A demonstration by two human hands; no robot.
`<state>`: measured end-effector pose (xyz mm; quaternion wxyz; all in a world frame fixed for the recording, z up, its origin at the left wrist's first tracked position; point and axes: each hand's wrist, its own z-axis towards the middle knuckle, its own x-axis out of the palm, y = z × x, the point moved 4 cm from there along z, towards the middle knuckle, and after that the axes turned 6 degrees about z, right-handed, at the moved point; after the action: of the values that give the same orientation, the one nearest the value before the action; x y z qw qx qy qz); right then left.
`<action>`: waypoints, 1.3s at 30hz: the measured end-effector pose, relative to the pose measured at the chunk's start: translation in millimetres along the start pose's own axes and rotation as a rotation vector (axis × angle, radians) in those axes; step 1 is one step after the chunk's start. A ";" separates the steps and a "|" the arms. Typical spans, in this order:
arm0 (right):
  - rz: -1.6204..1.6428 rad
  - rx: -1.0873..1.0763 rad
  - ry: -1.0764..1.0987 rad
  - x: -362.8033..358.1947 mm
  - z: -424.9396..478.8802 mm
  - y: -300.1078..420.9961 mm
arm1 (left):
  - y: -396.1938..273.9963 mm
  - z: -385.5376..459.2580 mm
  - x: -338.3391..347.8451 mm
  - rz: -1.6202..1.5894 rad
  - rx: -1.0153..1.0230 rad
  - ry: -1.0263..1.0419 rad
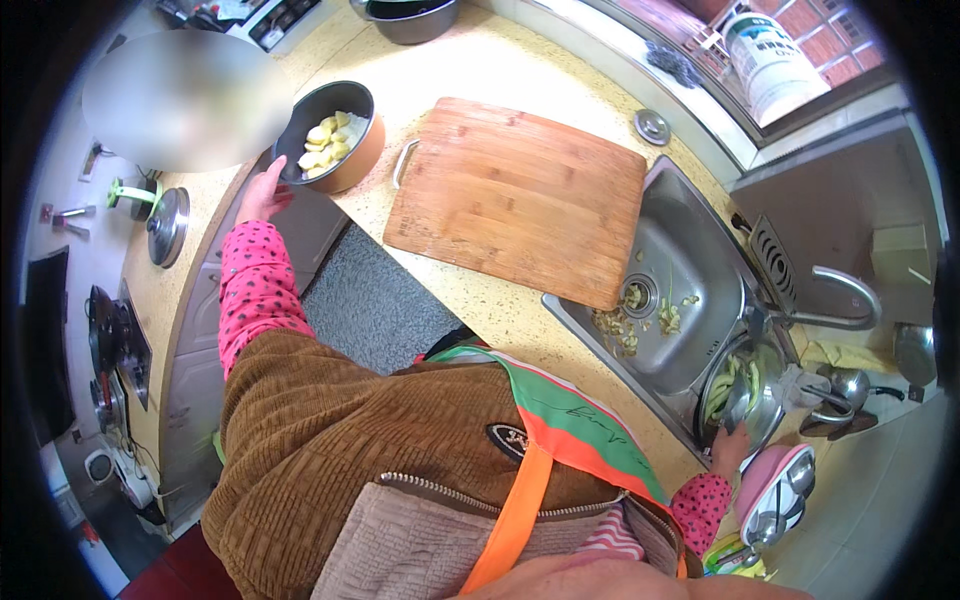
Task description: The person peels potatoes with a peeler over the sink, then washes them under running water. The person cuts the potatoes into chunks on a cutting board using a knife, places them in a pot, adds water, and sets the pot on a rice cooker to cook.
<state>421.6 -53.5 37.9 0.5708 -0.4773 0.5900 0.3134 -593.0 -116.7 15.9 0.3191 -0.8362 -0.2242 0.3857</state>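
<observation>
My left hand (266,193) touches the near side of a dark-lined pot (360,154) that contains pale yellow slices, perhaps potato, and something whitish. Its thumb is raised by the rim, and the grip is partly hidden. At the lower right, my right hand (731,448) is at the edge of a metal bowl (769,427) with green vegetable pieces (724,390), beside the sink. Whether its fingers close on the bowl or on something inside cannot be told. Between the hands lies a wooden cutting board (517,199) with a metal handle, its right end overhanging the sink.
Peelings and scraps lie in the steel sink (682,337) around the drain. A faucet (855,300) arches at the right. A pink-and-white container (772,487) holds ladles or spoons. A pot lid (166,227) rests on the left counter, and a dark pot (412,22) stands at the back.
</observation>
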 end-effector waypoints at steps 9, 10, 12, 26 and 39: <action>0.332 -0.096 0.055 -37.2 -21.3 57.1 | 11.0 -4.3 40.0 -0.476 0.158 0.393; 0.318 -0.064 0.008 -20.8 -18.0 45.0 | 13.0 6.1 27.8 -0.540 0.112 0.419; 0.384 -0.057 0.032 -24.9 -20.1 45.1 | -2.6 -3.9 28.8 -0.516 0.133 0.464; 0.605 -0.011 -0.458 -31.7 67.2 -58.2 | -48.8 -375.2 295.8 -0.440 0.023 1.172; 0.984 0.554 -0.619 13.2 222.3 -124.6 | -42.4 -574.9 460.4 0.032 -0.190 1.645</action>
<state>621.0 103.8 13.1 0.6063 0.1267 0.6072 0.4977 131.7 -8.6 101.6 0.3037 -0.8779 0.0612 -0.3651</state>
